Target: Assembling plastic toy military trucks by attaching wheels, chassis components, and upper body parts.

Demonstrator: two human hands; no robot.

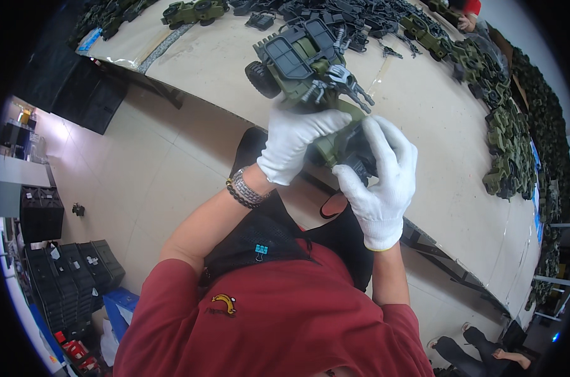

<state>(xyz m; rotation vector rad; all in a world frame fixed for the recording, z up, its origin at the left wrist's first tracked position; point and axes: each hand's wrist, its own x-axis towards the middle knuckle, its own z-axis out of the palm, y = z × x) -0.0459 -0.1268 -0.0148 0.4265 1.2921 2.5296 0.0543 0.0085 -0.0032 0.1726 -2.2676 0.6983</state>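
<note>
A green and dark grey toy military truck [305, 55] is held up, tilted, over the table's near edge. It has black wheels, a dark roof panel and a grey gun-like piece [343, 78] on it. My white-gloved left hand [296, 139] is closed on its green body, with the thumb along the side. At the truck's near end, my gloved right hand [385, 179] pinches a dark grey plastic part [359, 164] between thumb and fingers. Whether that part is attached to the truck is hidden by the fingers.
The cardboard-covered table [423, 119] carries a heap of dark grey parts [367, 16] at the back and green toy trucks [511, 144] along the right. Black crates [71, 283] stand on the floor at left. Other people show at the top right and lower right.
</note>
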